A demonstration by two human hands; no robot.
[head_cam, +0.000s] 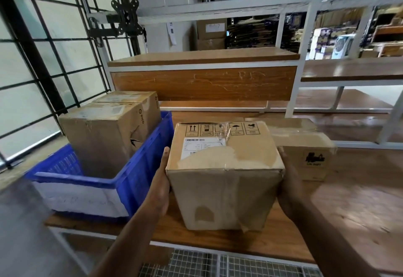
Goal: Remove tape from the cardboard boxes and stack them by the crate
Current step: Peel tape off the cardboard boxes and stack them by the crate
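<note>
A brown cardboard box (224, 174) with a white shipping label and loose clear tape on top stands on the wooden table, right of the blue crate (139, 174). My left hand (160, 183) lies flat against its left side, fingers straight. My right hand (287, 180) presses against its right side; its fingers are partly hidden behind the box. Two taped cardboard boxes (109, 132) stand inside the crate. Another taped box (305, 150) sits on the table behind my right hand.
The wooden table (353, 207) stretches to the right. A wooden shelf unit with a white frame (202, 80) rises behind the boxes. A black window grille (43, 63) is on the left. Wire mesh (207, 263) lies below the table's front edge.
</note>
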